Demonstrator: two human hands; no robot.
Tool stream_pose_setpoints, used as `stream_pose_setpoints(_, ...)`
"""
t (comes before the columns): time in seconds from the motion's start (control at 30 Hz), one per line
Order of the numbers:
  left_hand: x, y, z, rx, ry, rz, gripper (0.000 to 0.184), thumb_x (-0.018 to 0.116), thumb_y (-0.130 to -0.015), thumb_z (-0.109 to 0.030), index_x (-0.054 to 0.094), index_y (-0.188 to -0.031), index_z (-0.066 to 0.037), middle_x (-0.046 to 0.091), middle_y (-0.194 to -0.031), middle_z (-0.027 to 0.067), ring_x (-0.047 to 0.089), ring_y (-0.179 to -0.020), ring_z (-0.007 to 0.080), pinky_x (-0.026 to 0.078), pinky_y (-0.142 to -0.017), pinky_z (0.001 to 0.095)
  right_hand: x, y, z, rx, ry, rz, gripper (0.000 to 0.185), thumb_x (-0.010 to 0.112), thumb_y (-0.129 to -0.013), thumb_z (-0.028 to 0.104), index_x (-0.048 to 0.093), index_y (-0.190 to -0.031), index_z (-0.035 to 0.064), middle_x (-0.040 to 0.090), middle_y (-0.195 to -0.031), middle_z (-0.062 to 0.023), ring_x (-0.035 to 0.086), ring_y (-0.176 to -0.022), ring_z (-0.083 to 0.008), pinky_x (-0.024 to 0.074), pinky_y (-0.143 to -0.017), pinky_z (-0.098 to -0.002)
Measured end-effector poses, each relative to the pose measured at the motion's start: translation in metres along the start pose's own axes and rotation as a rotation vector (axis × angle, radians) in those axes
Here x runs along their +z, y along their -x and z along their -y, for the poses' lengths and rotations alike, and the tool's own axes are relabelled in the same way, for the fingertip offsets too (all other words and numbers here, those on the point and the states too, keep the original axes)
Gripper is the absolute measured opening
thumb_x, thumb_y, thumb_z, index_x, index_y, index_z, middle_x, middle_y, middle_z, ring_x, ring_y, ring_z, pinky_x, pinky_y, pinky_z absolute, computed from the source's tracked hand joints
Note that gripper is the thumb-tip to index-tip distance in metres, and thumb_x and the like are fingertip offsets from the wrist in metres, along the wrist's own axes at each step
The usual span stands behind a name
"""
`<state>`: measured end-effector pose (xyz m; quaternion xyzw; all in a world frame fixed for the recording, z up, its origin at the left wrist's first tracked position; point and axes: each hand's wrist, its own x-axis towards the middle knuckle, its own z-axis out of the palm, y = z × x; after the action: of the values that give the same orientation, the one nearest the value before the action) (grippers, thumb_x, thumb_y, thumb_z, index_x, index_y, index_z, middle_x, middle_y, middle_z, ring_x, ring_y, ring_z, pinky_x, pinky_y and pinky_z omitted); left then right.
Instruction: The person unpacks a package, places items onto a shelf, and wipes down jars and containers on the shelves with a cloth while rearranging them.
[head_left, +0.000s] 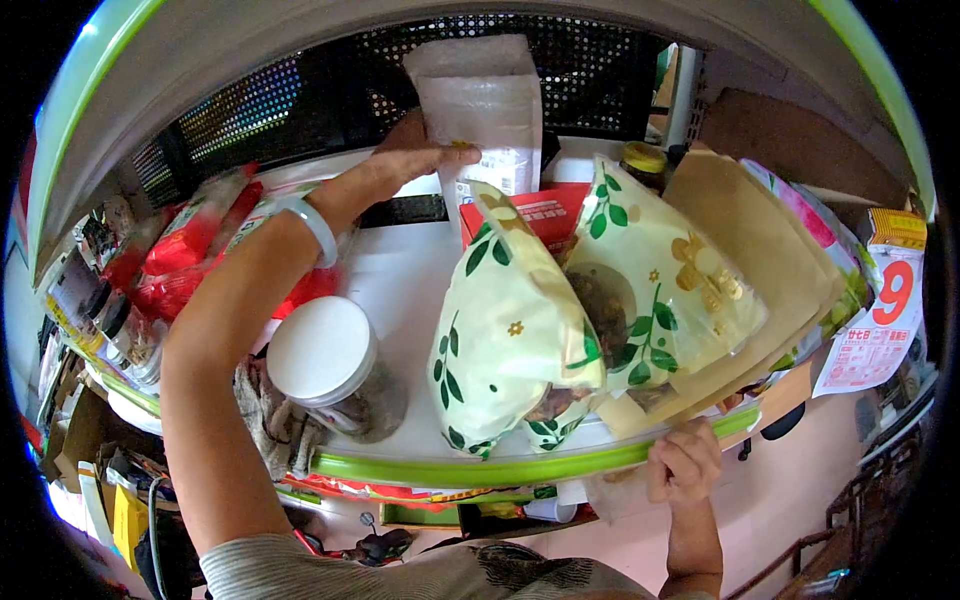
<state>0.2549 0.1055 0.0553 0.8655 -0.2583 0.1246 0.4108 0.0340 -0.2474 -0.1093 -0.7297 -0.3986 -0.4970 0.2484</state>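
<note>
My left hand (418, 155) reaches to the back of the shelf. Its thumb lies across the front of a translucent plastic pouch (480, 110) with a printed label, and its fingers go behind it. The pouch stands upright behind a red box (545, 215). At the shelf's green front edge, my right hand (688, 462) is closed in a fist. Something see-through, perhaps a plastic bag (615, 492), hangs beside it; whether the fist grips it is hidden. Between the hands stand a cream leaf-patterned bag (510, 340) and a second patterned bag (660, 290) with a clear window.
A white-lidded jar (325, 350) stands on the white shelf (400, 290) beside a grey cloth (265, 420). Red packets (190, 240) lie at left. Brown paper bags (745, 240), a yellow-lidded jar (643, 160) and a calendar sheet (875, 330) are at right.
</note>
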Motion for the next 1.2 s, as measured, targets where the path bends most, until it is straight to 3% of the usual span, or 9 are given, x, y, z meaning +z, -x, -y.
stream_pose_setpoints(0.07, 0.004, -0.012, 0.018, 0.103, 0.107, 0.005, 0.069, 0.070, -0.070, -0.037, 0.044, -0.122, -0.001, 0.053, -0.118, 0.0139, 0.051, -0.105, 0.0276, 0.041, -0.090, 0.0385, 0.002, 0.000, 0.000, 0.006, -0.014, -0.010, 0.020, 0.058, -0.065, -0.004, 0.053, -0.083, 0.0016, 0.054, -0.072, -0.0111, 0.051, -0.056, -0.0252, 0.0422, -0.050, -0.0342)
stream_pose_setpoints(0.17, 0.011, -0.007, 0.003, -0.079, 0.268, 0.054, 0.069, 0.076, -0.066, -0.017, 0.043, -0.125, -0.003, 0.049, -0.123, 0.0128, 0.040, -0.119, 0.0240, 0.031, -0.102, 0.0350, 0.002, 0.002, 0.000, 0.021, -0.023, -0.012, 0.018, 0.058, -0.065, -0.004, 0.053, -0.082, 0.0014, 0.054, -0.072, -0.0110, 0.050, -0.056, -0.0248, 0.0418, -0.049, -0.0336)
stream_pose_setpoints(0.27, 0.012, -0.014, 0.008, -0.064, 0.209, 0.130, 0.068, 0.075, -0.068, -0.018, 0.042, -0.126, -0.004, 0.049, -0.124, 0.0130, 0.042, -0.117, 0.0245, 0.032, -0.101, 0.0346, 0.001, -0.001, 0.002, 0.024, 0.003, 0.010, 0.017, 0.056, -0.066, -0.004, 0.053, -0.082, 0.0012, 0.054, -0.071, -0.0114, 0.050, -0.055, -0.0245, 0.0417, -0.049, -0.0331)
stream_pose_setpoints(0.63, 0.018, -0.018, 0.027, -0.069, 0.023, -0.252, 0.049, 0.076, -0.065, -0.025, 0.062, -0.106, -0.004, 0.064, -0.101, 0.0132, 0.062, -0.089, 0.0226, 0.047, -0.080, 0.0289, 0.002, 0.007, 0.002, 0.102, 0.052, 0.021, 0.011, 0.056, -0.067, -0.001, 0.056, -0.077, 0.0021, 0.054, -0.070, -0.0109, 0.052, -0.058, -0.0261, 0.0439, -0.053, -0.0365)
stream_pose_setpoints(0.77, 0.004, -0.016, 0.027, 0.119, -0.050, -0.320, 0.053, 0.073, -0.070, -0.036, 0.059, -0.110, -0.003, 0.064, -0.101, 0.0130, 0.062, -0.088, 0.0218, 0.048, -0.081, 0.0300, 0.002, 0.009, 0.002, 0.097, 0.066, 0.062, 0.010, 0.053, -0.078, 0.000, 0.052, -0.088, 0.0010, 0.056, -0.069, -0.0142, 0.052, -0.059, -0.0275, 0.0431, -0.074, -0.0453)
stream_pose_setpoints(0.93, -0.025, -0.021, 0.004, 0.197, -0.112, -0.325, 0.048, 0.069, -0.073, -0.029, 0.058, -0.109, 0.001, 0.062, -0.102, 0.0172, 0.061, -0.092, 0.0258, 0.048, -0.083, 0.0342, 0.001, 0.020, 0.004, 0.156, 0.116, 0.046, 0.010, 0.054, -0.079, 0.000, 0.053, -0.089, 0.0024, 0.058, -0.072, -0.0159, 0.054, -0.064, -0.0286, 0.0347, -0.094, -0.0523)
stream_pose_setpoints(1.03, -0.046, -0.019, 0.002, 0.263, -0.085, -0.248, 0.042, 0.067, -0.075, -0.025, 0.059, -0.106, 0.002, 0.061, -0.102, 0.0190, 0.058, -0.096, 0.0276, 0.045, -0.084, 0.0353, 0.002, 0.022, 0.004, 0.188, 0.179, 0.048, 0.008, 0.053, -0.081, 0.010, 0.053, -0.088, 0.0052, 0.057, -0.075, -0.0126, 0.057, -0.069, -0.0318, 0.0440, -0.076, -0.0523)
stream_pose_setpoints(1.13, -0.055, -0.009, 0.006, 0.163, -0.067, -0.325, 0.034, 0.068, -0.075, -0.024, 0.064, -0.099, -0.002, 0.065, -0.095, 0.0131, 0.061, -0.088, 0.0232, 0.047, -0.081, 0.0323, 0.000, 0.022, 0.003, 0.188, 0.093, 0.062, 0.010, 0.054, -0.080, 0.001, 0.054, -0.091, 0.0031, 0.059, -0.074, -0.0159, 0.054, -0.067, -0.0286, 0.0309, -0.098, -0.0526)
stream_pose_setpoints(1.2, -0.059, -0.001, 0.009, 0.130, 0.161, -0.297, 0.034, 0.067, -0.076, -0.023, 0.063, -0.101, -0.001, 0.065, -0.097, 0.0118, 0.061, -0.088, 0.0219, 0.047, -0.079, 0.0309, 0.000, 0.020, 0.005, 0.184, 0.107, 0.066, 0.012, 0.054, -0.080, 0.001, 0.053, -0.091, 0.0027, 0.058, -0.074, -0.0156, 0.054, -0.066, -0.0283, 0.0340, -0.095, -0.0529)
